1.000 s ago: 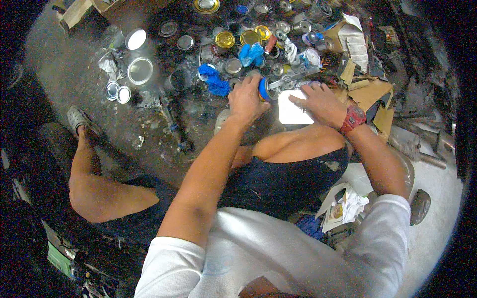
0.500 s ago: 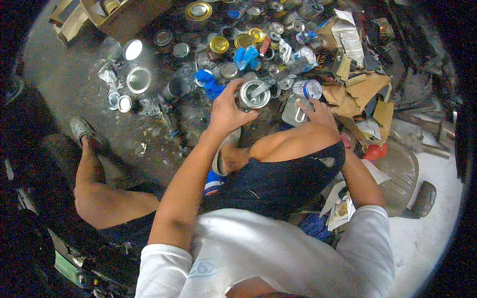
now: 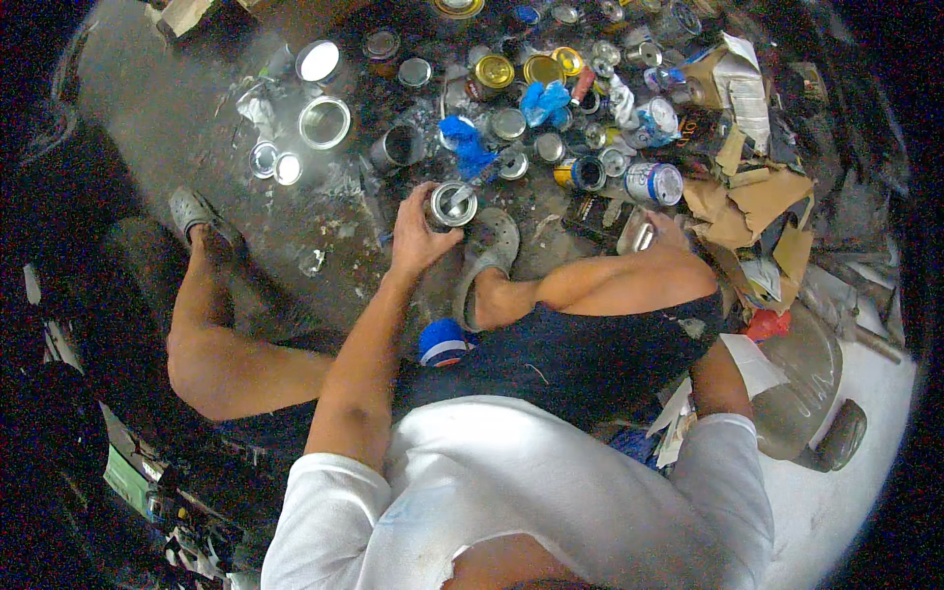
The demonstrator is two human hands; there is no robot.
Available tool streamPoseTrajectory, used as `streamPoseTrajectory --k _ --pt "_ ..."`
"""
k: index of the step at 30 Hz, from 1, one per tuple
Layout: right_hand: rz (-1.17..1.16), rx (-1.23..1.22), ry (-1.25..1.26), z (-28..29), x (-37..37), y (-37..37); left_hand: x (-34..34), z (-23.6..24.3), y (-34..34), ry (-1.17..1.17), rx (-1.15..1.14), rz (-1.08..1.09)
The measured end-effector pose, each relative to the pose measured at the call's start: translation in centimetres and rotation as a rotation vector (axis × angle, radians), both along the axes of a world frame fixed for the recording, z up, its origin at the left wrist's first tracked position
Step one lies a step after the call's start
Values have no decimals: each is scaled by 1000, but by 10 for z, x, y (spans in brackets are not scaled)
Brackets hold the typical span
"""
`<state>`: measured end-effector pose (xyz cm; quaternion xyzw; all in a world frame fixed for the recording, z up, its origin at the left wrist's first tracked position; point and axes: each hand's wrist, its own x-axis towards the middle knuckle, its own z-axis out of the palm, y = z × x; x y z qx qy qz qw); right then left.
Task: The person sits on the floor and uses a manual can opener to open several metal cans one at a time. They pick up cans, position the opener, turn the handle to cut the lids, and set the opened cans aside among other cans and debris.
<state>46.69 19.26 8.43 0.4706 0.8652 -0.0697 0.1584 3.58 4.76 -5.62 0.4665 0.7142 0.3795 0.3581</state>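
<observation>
My left hand (image 3: 417, 237) is closed around an open round metal can (image 3: 454, 205) with a pale flat stick or similar piece inside it, held upright beside my right foot in a grey clog (image 3: 492, 241). My right hand (image 3: 667, 231), partly hidden behind my bent right knee, grips a silvery rectangular tin (image 3: 635, 232). Just beyond it lie a white-and-blue can (image 3: 653, 184) on its side and a yellow-labelled can (image 3: 579, 173). Blue crumpled cloths (image 3: 462, 143) sit among the cans beyond my left hand.
Many tins and lids (image 3: 494, 72) cover the dark, stained floor (image 3: 197, 128). Round cans (image 3: 324, 123) stand at the left. Torn cardboard (image 3: 757, 206) is heaped at the right beside a grey plastic piece (image 3: 796, 383). A cardboard box (image 3: 185, 14) is at the top left.
My left hand has drawn the metal can down and left, toward me. My right hand has moved down and right with the rectangular tin, going partly behind my knee.
</observation>
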Motion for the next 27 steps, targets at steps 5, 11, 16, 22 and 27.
streamPoseTrajectory --k 5,11,16,22,27 --pt "98 140 237 10 -38 6 -7 -26 3 75 92 -20" --pt "-509 -919 850 -70 -165 22 -12 -41 35 122 49 -220" --pt "-182 -599 904 -129 -229 13 -6 -37 47 117 -43 -224" --pt "326 -501 474 -85 -260 24 -10 -34 48 61 -151 -217" --pt "314 -474 711 -92 -266 13 -13 -21 36 52 -177 -126"
